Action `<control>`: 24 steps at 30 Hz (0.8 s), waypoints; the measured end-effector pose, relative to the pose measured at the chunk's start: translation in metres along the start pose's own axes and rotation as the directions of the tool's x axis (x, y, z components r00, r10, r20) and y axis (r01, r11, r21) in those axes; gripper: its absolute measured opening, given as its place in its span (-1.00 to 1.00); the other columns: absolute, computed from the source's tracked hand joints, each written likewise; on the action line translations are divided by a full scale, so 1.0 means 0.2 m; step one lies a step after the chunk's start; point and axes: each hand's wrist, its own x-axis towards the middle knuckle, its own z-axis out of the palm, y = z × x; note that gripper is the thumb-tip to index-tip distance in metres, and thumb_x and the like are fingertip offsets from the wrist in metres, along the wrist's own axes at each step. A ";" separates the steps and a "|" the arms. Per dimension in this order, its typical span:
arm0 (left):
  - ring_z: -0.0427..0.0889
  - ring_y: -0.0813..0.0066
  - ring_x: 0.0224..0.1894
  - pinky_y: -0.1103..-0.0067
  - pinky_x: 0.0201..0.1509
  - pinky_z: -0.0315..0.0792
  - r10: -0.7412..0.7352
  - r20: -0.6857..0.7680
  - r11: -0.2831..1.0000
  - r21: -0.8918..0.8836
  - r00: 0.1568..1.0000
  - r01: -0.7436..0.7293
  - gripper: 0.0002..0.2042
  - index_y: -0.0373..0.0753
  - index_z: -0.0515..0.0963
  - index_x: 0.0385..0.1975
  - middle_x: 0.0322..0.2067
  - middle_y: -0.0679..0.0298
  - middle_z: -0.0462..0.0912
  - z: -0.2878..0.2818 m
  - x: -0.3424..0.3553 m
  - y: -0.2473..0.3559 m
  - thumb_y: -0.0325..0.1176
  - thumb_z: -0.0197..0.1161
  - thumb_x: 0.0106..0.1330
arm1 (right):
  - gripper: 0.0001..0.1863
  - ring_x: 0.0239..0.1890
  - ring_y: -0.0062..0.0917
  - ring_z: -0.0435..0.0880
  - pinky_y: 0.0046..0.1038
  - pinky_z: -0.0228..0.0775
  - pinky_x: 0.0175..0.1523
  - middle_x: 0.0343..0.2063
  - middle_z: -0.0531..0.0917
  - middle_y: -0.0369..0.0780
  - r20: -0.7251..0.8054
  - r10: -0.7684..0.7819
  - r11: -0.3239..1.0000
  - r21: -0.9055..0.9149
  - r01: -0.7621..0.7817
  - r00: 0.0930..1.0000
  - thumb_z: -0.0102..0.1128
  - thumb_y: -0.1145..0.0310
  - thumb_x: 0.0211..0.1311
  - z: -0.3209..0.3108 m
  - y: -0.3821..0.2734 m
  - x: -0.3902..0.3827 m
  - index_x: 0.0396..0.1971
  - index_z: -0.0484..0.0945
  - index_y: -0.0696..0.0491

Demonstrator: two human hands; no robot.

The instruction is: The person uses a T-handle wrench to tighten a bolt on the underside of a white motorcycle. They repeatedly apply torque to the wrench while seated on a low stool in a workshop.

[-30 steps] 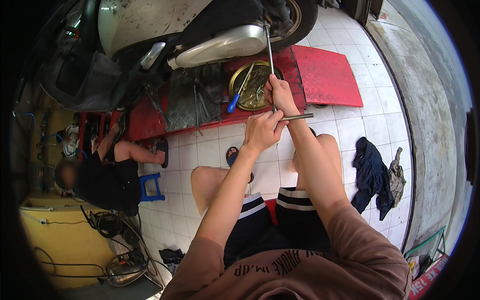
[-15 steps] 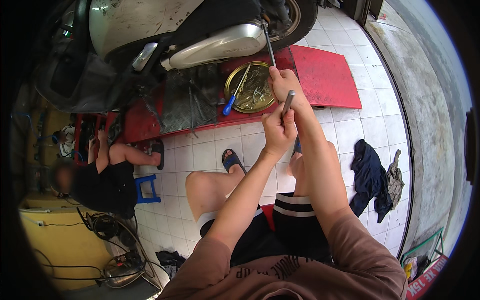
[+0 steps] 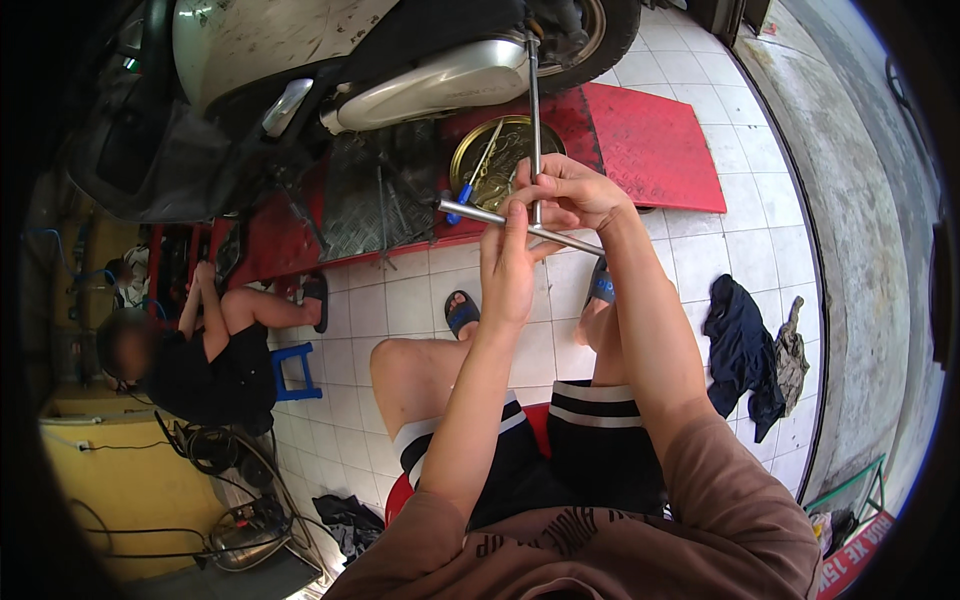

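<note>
A steel T-handle wrench runs from beside the scooter's rear wheel down to a crossbar, which lies slanted from upper left to lower right. My right hand is closed loosely round the lower shaft near the crossbar. My left hand holds the crossbar, thumb raised along it. Just behind the hands, on the red lift, sits a round brass-coloured tray with small metal parts and a blue-handled screwdriver, partly hidden by the bar. The scooter's silver side cover is above the tray.
A red ramp plate extends right. Another person sits at left near a blue stool, hoses and yellow cabinet. Dark cloths lie on the tiled floor at right, beside a doorway edge.
The crossbar has swung round from nearly end-on to a left-right slant. My left hand has moved left with it, and my right hand has shifted slightly down and right along the shaft.
</note>
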 end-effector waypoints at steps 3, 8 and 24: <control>0.66 0.42 -0.37 0.49 -0.32 0.57 0.228 -0.379 0.953 0.275 0.897 -0.126 -0.73 -0.29 0.33 0.09 -0.31 0.09 0.62 -0.05 -0.04 0.11 -0.34 -0.08 0.48 | -0.60 -0.72 -0.84 0.18 -0.72 -0.07 -0.64 -0.74 0.33 -0.44 -0.012 -0.012 0.997 -0.072 0.011 1.000 0.32 0.09 0.18 -0.01 0.01 0.01 -0.37 0.45 0.14; 0.62 0.41 -0.55 0.46 -0.45 0.48 0.467 -0.294 0.608 0.792 0.834 -0.061 -0.77 -0.31 0.42 0.01 -0.46 0.14 0.62 -0.22 -0.12 0.03 -0.44 -0.02 0.42 | -0.69 -0.69 -0.82 0.21 -0.71 0.00 -0.58 -0.70 0.36 -0.43 0.085 -0.081 0.997 0.010 0.080 0.993 0.22 0.16 0.28 -0.01 0.02 0.03 -0.33 0.49 0.14; 0.47 0.44 -0.70 0.54 -0.52 0.37 -0.038 0.045 0.789 0.615 0.998 0.003 -0.32 -0.42 -0.04 0.37 -0.68 0.17 0.51 0.17 -0.27 0.03 -0.50 0.12 0.29 | -0.71 -0.67 -0.84 0.16 -0.72 0.00 -0.58 -0.67 0.30 -0.45 0.039 -0.245 0.960 0.147 0.237 0.969 0.18 0.19 0.32 -0.05 0.01 0.05 -0.33 0.42 0.13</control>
